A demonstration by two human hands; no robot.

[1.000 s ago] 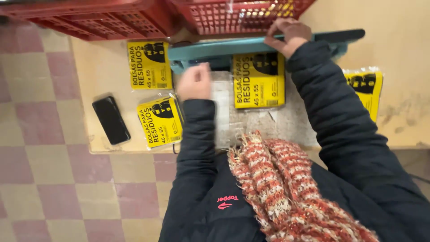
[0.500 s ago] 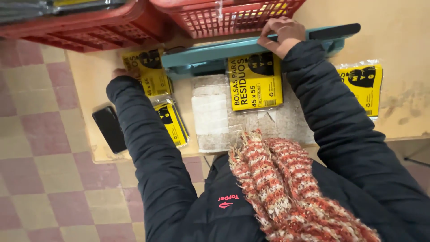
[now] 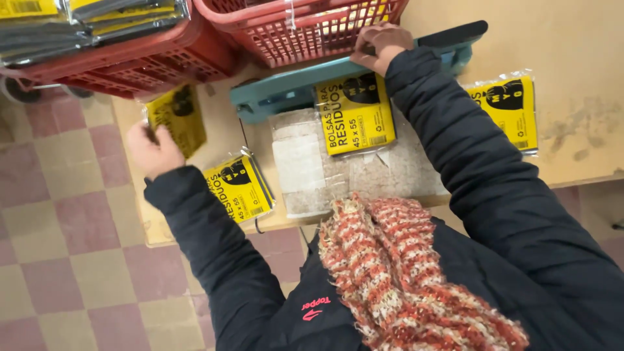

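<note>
on the wooden table (image 3: 585, 156) seen from the head camera, the left hand (image 3: 153, 149) grips a yellow packet of bags (image 3: 177, 118) by its lower left corner, fingers curled around the edge; the fingertips are hidden behind the packet, so how tightly they pinch cannot be told. that packet hangs tilted over the table's left end, just below a red basket (image 3: 130, 62) whose top is cut off by the frame. the right hand (image 3: 382, 44) presses down on the arm of a teal heat sealer (image 3: 292, 91), fingers folded together over the bar; the thumb is out of sight. under the sealer's arm lies a second yellow packet (image 3: 356, 114), resting on a pale woven mat (image 3: 390, 175). a third packet (image 3: 239, 187) sits near the left forearm, partly covered by the dark sleeve (image 3: 208, 240). a fourth packet (image 3: 510, 110) lies right of the right arm. another red basket (image 3: 305, 29) is cut off at the top edge. an orange knitted scarf (image 3: 403, 273) blocks the table's near edge.
</note>
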